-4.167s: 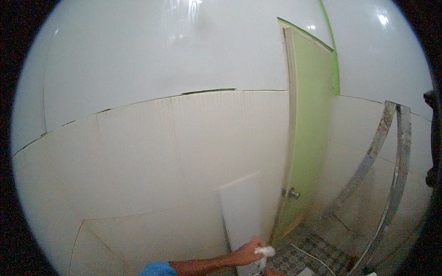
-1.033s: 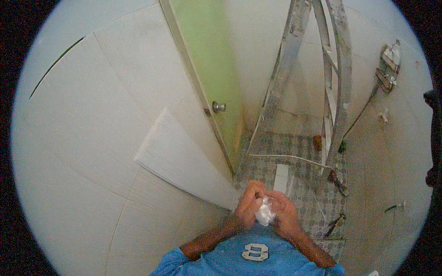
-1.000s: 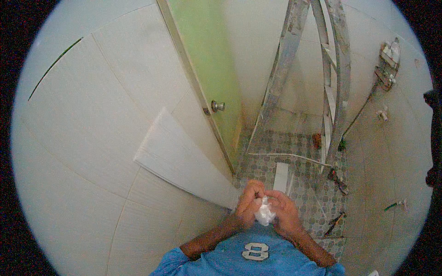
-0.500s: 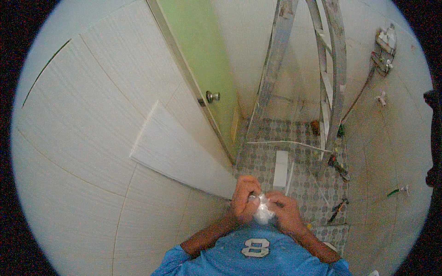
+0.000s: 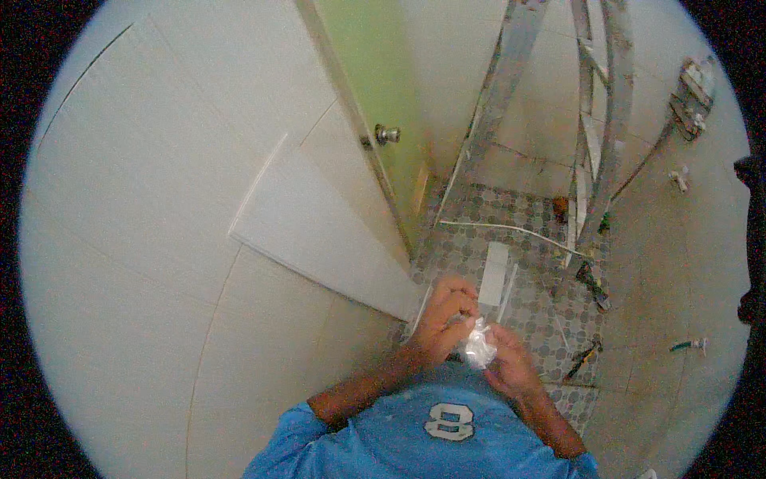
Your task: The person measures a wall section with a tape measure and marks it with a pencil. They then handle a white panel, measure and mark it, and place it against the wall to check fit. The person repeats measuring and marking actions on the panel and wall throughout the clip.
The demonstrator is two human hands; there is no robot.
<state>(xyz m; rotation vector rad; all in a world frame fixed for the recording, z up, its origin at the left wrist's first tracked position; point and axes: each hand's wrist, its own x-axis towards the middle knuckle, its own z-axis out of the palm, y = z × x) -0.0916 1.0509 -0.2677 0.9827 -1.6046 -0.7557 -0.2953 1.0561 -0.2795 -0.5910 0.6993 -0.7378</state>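
A small crumpled plastic bag (image 5: 479, 348), shiny and whitish, is held in front of my chest. My right hand (image 5: 513, 363) pinches it from its right side. My left hand (image 5: 444, 321) is closed at the bag's upper left, its fingers curled together near the bag's top. What the bag contains cannot be made out. Both hands are slightly blurred. Past them on the patterned tile floor (image 5: 461, 259) lie a flat white strip (image 5: 494, 274) and a thinner white strip (image 5: 507, 292).
A stepladder (image 5: 504, 88) stands ahead near a green door (image 5: 371, 72) with a round knob (image 5: 388, 134). A white panel (image 5: 315, 231) leans along the left wall. A hammer (image 5: 585, 358) and a dark tool (image 5: 592, 286) lie at right, below wall taps (image 5: 679, 178).
The whole view has shifted a little. My left hand has moved from the bag's left side toward its top, leaving more of the bag showing; my right hand still holds it.
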